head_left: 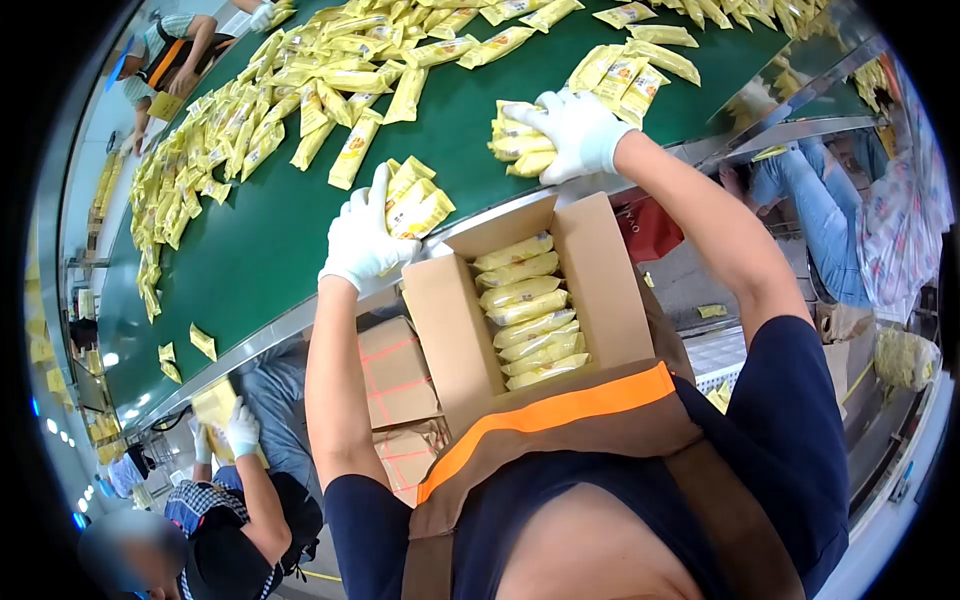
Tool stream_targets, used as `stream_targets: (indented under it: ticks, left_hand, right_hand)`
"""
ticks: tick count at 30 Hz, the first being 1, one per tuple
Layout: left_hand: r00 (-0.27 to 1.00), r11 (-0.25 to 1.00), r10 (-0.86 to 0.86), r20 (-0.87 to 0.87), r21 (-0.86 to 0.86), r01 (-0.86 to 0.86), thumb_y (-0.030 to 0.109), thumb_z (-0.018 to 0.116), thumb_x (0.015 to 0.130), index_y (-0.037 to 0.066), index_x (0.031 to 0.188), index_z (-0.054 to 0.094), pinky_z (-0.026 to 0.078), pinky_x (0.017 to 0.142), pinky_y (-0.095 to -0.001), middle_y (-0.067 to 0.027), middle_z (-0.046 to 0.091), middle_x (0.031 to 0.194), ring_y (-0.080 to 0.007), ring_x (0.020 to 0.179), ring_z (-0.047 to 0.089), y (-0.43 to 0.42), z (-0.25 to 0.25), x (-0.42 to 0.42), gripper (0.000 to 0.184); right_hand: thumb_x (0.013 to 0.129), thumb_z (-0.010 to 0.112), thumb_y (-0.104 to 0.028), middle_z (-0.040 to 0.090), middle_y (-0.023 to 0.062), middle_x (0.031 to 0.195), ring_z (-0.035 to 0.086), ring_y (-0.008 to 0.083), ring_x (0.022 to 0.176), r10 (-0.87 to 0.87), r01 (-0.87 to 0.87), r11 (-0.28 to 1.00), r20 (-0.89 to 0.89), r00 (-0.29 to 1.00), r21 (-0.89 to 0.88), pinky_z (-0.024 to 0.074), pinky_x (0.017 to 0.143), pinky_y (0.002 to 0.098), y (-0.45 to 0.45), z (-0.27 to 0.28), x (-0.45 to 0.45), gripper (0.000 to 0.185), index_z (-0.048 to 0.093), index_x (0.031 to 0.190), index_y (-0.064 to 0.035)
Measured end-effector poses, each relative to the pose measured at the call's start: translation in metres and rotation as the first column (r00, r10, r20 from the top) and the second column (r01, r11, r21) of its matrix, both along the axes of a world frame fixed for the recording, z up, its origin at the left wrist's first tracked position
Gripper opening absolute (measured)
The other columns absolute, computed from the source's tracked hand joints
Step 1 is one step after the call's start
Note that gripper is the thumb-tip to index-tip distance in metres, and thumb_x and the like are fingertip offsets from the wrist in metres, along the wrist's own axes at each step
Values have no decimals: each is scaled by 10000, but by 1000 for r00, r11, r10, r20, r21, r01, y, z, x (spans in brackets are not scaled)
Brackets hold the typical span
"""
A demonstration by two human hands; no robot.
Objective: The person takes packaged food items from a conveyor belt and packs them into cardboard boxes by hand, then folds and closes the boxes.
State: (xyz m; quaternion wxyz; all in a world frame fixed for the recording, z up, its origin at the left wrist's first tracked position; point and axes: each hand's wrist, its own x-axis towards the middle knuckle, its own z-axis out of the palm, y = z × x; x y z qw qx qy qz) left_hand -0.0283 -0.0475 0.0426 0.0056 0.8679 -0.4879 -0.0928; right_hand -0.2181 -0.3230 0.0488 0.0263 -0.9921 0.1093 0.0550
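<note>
My left hand [362, 238], in a white glove, is closed around a small bunch of yellow snack packets [418, 203] at the near edge of the green conveyor belt [270, 260]. Also gloved, my right hand [578, 135] grips a stack of yellow packets [518, 150] over the belt, with its fingers across the top. Between my arms stands an open cardboard box [455, 345], its flaps up. A row of yellow packets [535, 325] lies inside it.
Loose packets [330, 80] heap along the belt's far side. Closed cartons [395, 365] stand left of the box. A co-worker [240, 510] handles yellow material at lower left; another person [180, 60] is across the belt. A metal rail [290, 325] edges the belt.
</note>
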Motion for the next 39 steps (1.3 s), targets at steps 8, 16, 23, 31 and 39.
stream_targets:
  ticks: [8,16,23,31,39]
  left_hand:
    - [193,664,-218,-957,-290,-689,152,668,822,-3,1435,351,531,927,-401,-195,541,1333,-263,1142,605,71,33,-8,707]
    - [320,921,-378,-869,-390,28,201,747,699,22,1510,307,423,979,-310,-126,570,1229,-171,1117,521,14,41,-93,940]
    - [879,881,-471,-70,7,473,391,810,578,212,1487,392,427,923,-435,-173,552,1120,-341,1050,556,-24,32,-150,1017]
    - [831,883,-463,309,74,464,261,750,712,282,1441,441,445,863,-439,-153,538,1201,-310,1050,546,-19,-50,-172,792]
    - [859,887,-458,228,55,458,204,517,899,248,1458,439,330,1038,-596,-179,445,1398,-387,1270,422,-11,-41,-178,567]
  right_hand:
    - [632,763,-403,609,192,1101,599,348,1046,320,-351,901,156,935,255,470,860,424,65,112,-53,863,469,1396,-129]
    - [755,704,-451,605,145,1106,598,295,1022,511,-456,855,-247,823,247,432,828,402,176,6,-76,677,523,1329,-141]
    - [672,768,-413,564,206,1166,592,346,1043,394,-389,877,38,918,282,502,874,427,194,-26,-135,795,521,1382,-155]
    - [790,666,-310,598,147,1163,614,302,1022,609,-598,752,55,791,277,486,861,399,173,-10,-141,392,667,1144,-143]
    - [827,701,-198,647,118,1056,644,328,978,495,-320,401,91,864,858,528,832,386,113,24,-102,281,682,1105,-158]
